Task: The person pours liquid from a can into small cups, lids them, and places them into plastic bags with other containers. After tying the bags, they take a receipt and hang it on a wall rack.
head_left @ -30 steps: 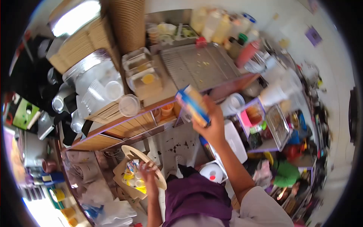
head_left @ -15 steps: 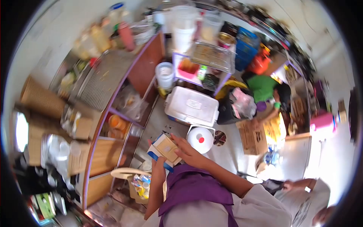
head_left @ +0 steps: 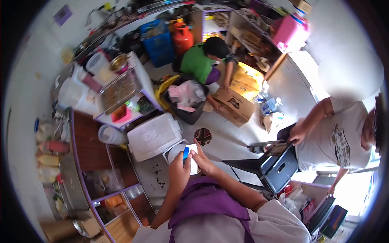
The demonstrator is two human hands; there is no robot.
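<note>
Both hands are close together in front of the purple apron (head_left: 202, 194). Between them is a small white and blue cardboard box (head_left: 194, 164). My left hand (head_left: 179, 168) grips its left side, thumb against the blue part. My right hand (head_left: 204, 162) holds the opposite side, fingers wrapped around the edge. The box's far side and underside are hidden. Just beyond the hands stand a white bucket (head_left: 172, 152), partly covered by them, and a large white lidded cooler box (head_left: 152, 135).
A person in green (head_left: 196, 60) crouches by an open brown carton (head_left: 233, 106). At right, another person (head_left: 336, 133) stands beside a dark folding chair (head_left: 277, 168). A black bin (head_left: 188, 113) with a pink bag stands ahead. Purple-edged shelves (head_left: 117, 162) line the left.
My view has swung to the right, bringing the standing person and chair into fuller view. The box has turned in my hands, from its tan face to a white and blue side.
</note>
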